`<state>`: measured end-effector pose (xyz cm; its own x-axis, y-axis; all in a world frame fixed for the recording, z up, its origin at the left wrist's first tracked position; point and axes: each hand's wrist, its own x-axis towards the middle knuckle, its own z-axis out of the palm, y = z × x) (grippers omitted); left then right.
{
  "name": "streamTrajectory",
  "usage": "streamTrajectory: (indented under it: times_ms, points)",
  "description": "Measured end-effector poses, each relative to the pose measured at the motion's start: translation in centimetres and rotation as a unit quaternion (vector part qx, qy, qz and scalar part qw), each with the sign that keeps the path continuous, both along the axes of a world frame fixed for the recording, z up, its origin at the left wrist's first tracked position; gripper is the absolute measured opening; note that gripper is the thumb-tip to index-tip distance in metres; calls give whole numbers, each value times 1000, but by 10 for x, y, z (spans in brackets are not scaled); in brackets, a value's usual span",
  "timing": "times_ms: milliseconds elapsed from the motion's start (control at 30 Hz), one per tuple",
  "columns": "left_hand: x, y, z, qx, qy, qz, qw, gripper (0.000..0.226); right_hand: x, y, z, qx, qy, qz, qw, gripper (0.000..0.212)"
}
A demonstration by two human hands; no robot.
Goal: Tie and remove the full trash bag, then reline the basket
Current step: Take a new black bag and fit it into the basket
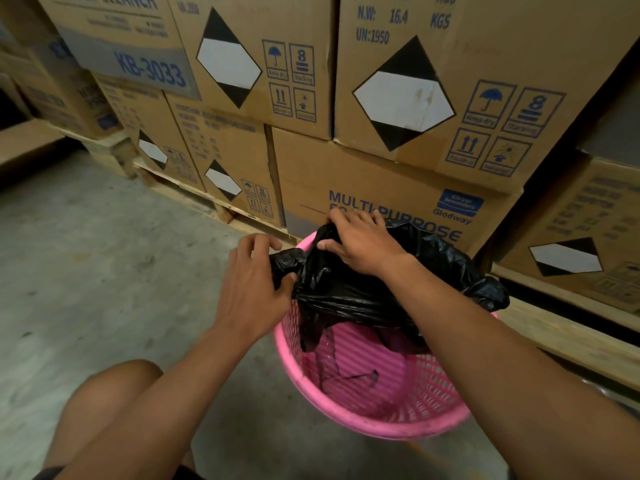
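Observation:
A pink mesh basket (377, 422) stands on the concrete floor in front of stacked cartons. A black plastic trash bag (349, 292) lies bunched over its far rim, and part of it hangs down inside. My left hand (251, 289) pinches the bag's left edge at the basket's left rim. My right hand (360, 242) lies on top of the bag at the far rim, with its fingers curled into the plastic. The pink inside wall and bottom of the basket show below the bag.
Stacked cardboard cartons (398, 98) on wooden pallets (568, 337) rise right behind the basket and run off to the left and right. Bare concrete floor (86, 254) spreads to the left. My knee (114, 396) is at the lower left.

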<state>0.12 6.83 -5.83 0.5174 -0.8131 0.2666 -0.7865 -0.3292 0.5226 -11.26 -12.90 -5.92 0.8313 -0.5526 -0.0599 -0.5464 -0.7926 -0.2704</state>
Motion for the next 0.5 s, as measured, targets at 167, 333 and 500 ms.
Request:
streamTrajectory:
  times_ms: [167,333,500]
  points:
    - [2,5,2,-37,-84,63,994,38,2,-3,0,-80,-19,29,996,40]
    - [1,2,-2,-15,-15,7,1000,21,8,-5,1,-54,-8,41,998,39]
    - [2,3,-6,-2,11,12,1000,26,4,0,7,-58,-41,68,995,23]
